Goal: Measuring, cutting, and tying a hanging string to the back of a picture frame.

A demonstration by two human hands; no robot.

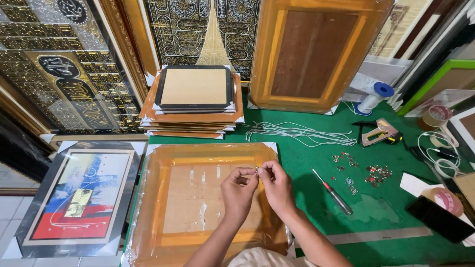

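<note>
Pinching a tiny metal fitting (257, 170) between both hands, my left hand (238, 190) and right hand (277, 187) close fingertips on it above the wrapped frame's back (163, 198), steadying it; a screwdriver (332, 192) lies just right.

One head-worn camera looks steeply down, close above the green table (316, 158).

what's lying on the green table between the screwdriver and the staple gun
In the head view, small metal hanger fittings lie scattered on the green table between the screwdriver and the staple gun; otherwise that stretch is bare felt.
</note>
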